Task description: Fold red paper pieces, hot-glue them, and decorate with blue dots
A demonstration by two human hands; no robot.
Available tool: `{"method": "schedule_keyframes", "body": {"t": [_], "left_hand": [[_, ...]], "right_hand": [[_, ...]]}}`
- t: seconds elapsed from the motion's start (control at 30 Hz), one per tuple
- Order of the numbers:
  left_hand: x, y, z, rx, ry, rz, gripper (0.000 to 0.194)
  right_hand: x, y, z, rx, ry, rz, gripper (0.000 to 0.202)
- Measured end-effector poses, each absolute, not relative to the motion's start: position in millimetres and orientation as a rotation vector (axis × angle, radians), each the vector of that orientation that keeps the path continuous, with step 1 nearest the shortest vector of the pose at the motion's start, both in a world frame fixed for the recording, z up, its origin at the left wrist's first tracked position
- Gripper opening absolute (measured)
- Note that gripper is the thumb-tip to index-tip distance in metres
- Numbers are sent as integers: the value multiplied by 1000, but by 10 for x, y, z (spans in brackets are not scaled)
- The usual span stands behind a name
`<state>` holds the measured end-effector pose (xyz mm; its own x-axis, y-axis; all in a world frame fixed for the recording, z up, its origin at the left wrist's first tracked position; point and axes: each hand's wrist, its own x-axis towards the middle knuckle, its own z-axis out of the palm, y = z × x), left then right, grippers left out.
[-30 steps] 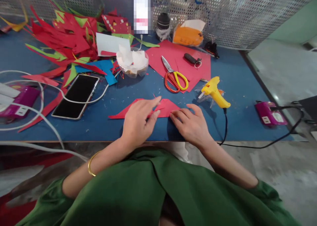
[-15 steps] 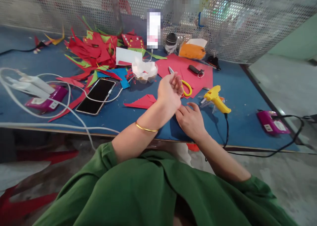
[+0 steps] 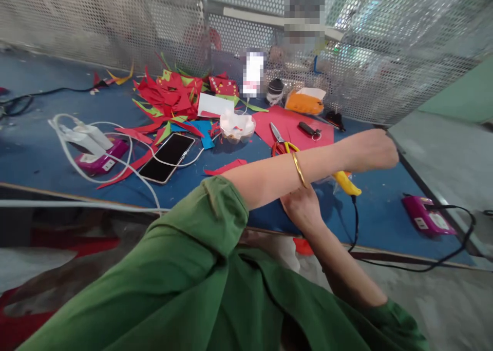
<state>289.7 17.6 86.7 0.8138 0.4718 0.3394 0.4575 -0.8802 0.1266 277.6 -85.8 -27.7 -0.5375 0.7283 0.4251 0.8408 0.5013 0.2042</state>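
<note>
My left arm, with a gold bangle [image 3: 299,170] on it, stretches across to the right. My left hand [image 3: 372,150] is above the table's right side, back toward me, its fingers hidden. Just below its wrist lies a yellow glue gun [image 3: 347,184], partly covered by the arm. Under the left forearm my right hand [image 3: 302,207] rests near the table's front edge; the forearm hides its fingers. Scissors [image 3: 278,134] with red and yellow handles lie beyond the forearm on red sheets [image 3: 265,122]. A cut red piece [image 3: 228,167] shows beside the left forearm.
A heap of red and green scraps [image 3: 169,92] lies at the back left. Nearby are a dark phone [image 3: 167,157], a paper-lined clear bowl [image 3: 238,127], a lit phone [image 3: 253,74] and a black-handled tool [image 3: 308,130]. Corded purple boxes [image 3: 427,216] and white cables [image 3: 144,184] lie around.
My left hand has swung from the middle to the far right, its forearm now crossing over my right hand. The view has shifted, so the table's things sit lower in the picture.
</note>
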Motion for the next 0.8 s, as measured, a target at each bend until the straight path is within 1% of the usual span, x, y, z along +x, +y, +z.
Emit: {"method": "schedule_keyframes", "body": {"t": [0.07,0.1,0.13,0.23,0.3,0.43,0.6,0.7,0.8], "left_hand": [[2736,158,843,3128,436,464,24],[2603,162,817,3192,403,409,26],[2439,172,783,3213,453,351,25],[1821,193,647,3141,687,367,26],[1387,169,523,3102,784,369,23],[740,47,210,2934,895,495,17],[507,-36,-75,2809,815,506,13],[508,-43,-108,2812,769,546,14],[501,-59,-91,2956,694,586,19]], "right_hand": [[2785,-865,-261,-1318,-2486,-596,22],[2790,-865,-250,-1314,-2496,-605,20],[2796,-863,-240,-1310,-2508,-610,19],[2819,-852,-205,-1289,-2545,-603,19],[2836,-841,-176,-1261,-2575,-591,20],[2867,-809,-104,-1193,-2653,-585,21],[2861,-769,-69,-1153,-2640,-644,18],[2838,-764,-85,-1167,-2590,-638,16],[2825,-774,-103,-1190,-2541,-598,14]]}}
